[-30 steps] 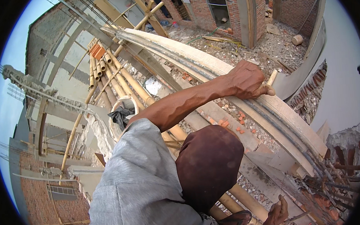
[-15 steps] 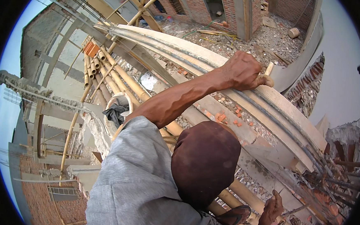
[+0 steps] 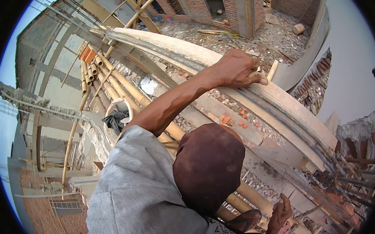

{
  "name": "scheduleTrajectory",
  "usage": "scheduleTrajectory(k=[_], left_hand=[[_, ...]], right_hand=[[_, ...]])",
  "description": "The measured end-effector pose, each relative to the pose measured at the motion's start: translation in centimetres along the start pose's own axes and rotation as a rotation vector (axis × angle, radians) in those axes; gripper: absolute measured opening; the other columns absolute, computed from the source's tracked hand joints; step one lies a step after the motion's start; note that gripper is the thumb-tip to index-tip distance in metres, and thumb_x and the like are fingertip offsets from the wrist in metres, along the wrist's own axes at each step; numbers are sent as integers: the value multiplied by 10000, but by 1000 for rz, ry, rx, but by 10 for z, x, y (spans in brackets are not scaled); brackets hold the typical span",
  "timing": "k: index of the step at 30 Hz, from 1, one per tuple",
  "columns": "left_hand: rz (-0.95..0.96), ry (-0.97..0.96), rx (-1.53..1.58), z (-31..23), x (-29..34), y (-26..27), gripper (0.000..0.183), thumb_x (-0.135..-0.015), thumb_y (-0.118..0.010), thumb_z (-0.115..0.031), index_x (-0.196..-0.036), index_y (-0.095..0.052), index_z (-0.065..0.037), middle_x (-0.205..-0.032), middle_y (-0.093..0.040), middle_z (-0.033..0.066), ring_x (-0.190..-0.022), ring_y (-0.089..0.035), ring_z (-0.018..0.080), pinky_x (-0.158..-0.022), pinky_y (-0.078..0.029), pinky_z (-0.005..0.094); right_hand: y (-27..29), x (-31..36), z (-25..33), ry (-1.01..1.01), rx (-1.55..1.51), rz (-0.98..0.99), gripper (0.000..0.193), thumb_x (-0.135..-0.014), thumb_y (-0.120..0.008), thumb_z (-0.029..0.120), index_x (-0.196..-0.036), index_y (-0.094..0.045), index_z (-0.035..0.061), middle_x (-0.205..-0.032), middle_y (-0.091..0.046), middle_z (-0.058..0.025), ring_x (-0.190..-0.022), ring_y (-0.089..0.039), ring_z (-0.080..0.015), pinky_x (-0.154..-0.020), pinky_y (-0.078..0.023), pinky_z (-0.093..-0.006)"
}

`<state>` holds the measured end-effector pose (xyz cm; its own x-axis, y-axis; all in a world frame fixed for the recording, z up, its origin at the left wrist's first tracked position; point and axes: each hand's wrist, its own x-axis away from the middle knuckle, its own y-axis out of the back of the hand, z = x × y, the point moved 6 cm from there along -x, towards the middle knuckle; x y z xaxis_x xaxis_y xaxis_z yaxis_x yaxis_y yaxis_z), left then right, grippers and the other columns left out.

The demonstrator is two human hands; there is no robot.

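Neither my left hand nor my right hand is in view. Close below me bends a co-worker in a grey shirt [image 3: 134,193] and dark brown cap [image 3: 210,167]. This person's raised arm reaches across a long curved wooden form [image 3: 281,105] with dark rods [image 3: 261,99] along it. The co-worker's upper hand [image 3: 236,67] is curled over the form, beside a short light stick [image 3: 272,71]; whether it grips anything is hidden. Low at the right, a second hand [image 3: 279,213], apparently the same person's, pinches a thin wire [image 3: 283,182].
Bamboo poles [image 3: 128,88] run beneath the co-worker. A white bucket [image 3: 129,110] with black material [image 3: 115,120] stands at the left. Orange bricks [image 3: 87,55] rest on the poles. Rubble [image 3: 191,35] covers the ground far below. Rusty rods [image 3: 359,186] jut out at the right.
The co-worker's upper hand has shifted left, away from the short stick. The lower hand has risen slightly, and its wire shows more clearly. The whole view has drifted a little.
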<state>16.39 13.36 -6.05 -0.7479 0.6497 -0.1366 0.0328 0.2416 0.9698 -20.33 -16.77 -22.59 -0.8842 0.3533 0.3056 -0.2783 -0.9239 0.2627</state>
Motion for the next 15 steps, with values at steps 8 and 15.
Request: scheduleTrajectory(k=[8,15], left_hand=[[-31,100,-65,26,19,9,609,-891,-538,-622,-936,-684,-32,-800,-631,190,-838,-630,374,-761,-477,468],[-520,-16,-15,21,30,40,377,-929,-638,-397,-874,-695,-28,-724,-626,145,-653,-629,309,-579,-471,392]], right_hand=[[-5,-6,3,-83,156,-22,298,-961,-511,138,-1142,-635,-63,-628,-452,7,-599,-401,-94,-560,-322,-266],[-2,-6,-13,-100,172,-31,329,-943,-488,148,-1164,-636,-45,-660,-488,-23,-621,-430,-120,-575,-354,-294]])
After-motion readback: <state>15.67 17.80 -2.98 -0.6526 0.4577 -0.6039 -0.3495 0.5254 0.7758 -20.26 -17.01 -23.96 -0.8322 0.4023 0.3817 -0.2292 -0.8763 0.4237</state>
